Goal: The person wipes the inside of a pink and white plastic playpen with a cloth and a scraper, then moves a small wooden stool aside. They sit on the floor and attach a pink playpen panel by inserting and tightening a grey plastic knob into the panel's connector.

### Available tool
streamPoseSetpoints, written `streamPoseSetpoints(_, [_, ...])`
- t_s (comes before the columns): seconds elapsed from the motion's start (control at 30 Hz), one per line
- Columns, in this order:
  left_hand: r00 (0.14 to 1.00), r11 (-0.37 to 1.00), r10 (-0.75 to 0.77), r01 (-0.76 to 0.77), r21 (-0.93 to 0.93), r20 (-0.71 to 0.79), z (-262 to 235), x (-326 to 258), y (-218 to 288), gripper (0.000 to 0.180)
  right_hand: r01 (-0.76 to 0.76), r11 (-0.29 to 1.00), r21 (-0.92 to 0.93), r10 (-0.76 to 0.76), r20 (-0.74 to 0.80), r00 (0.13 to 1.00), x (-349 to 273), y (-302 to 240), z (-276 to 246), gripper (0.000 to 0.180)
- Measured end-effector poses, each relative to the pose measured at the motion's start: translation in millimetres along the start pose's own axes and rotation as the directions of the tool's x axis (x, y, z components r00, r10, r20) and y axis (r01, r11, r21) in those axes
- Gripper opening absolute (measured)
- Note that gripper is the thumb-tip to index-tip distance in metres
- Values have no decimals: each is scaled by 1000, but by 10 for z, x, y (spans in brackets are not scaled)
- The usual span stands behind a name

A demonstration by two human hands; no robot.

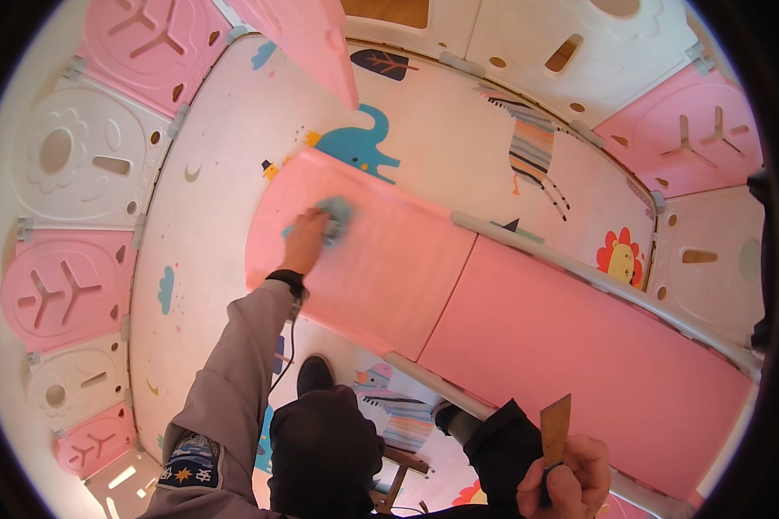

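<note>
My left hand (303,242) is closed on a blue-grey cloth (335,216) and presses it against the rounded end of a pink slide (381,268). Hand and cloth are slightly blurred. At the lower right, my right hand (571,484) grips a putty knife (556,424) by its dark handle. Its flat, brownish blade points up, over the near side of the slide, and does not appear to touch it. A seam crosses the slide between its rounded end and the long straight part, which has pale side rails (614,285).
A pale play mat (208,225) with animal prints lies underneath. Pink and white play-fence panels (86,147) surround it. Another pink plastic part (307,43) juts in at the top. My legs (325,450) and a brown wooden frame (398,476) are at the bottom.
</note>
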State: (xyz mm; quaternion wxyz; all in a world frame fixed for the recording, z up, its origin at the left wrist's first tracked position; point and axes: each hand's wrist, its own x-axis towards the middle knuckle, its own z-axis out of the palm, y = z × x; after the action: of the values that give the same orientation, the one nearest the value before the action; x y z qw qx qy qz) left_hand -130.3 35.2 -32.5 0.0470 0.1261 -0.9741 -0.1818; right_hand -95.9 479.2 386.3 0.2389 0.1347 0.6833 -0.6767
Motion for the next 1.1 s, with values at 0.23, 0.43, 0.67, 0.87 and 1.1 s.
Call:
streamPoseSetpoints(0.23, [898,873,-440,430,232,-9,-774,-1190,-1790,19,-19,999,49,16,57,998,32,-36,60,36])
streamPoseSetpoints(0.43, [639,479,-753,694,-537,155,-1137,-2411,-1284,30,-15,999,42,11,94,995,21,-85,289,34])
streamPoseSetpoints(0.67, [701,153,-617,553,-819,358,-1774,-2686,-22,35,75,992,-102,-61,133,989,34,-3,566,35])
streamPoseSetpoints(0.87, [792,61,-538,378,-924,289,-2535,-3044,326,33,179,945,-273,-143,146,979,129,247,820,29])
streamPoseSetpoints(1.1, [826,-223,-483,206,-953,291,-3217,-3430,439,32,376,849,-370,-211,415,885,-682,145,1597,29])
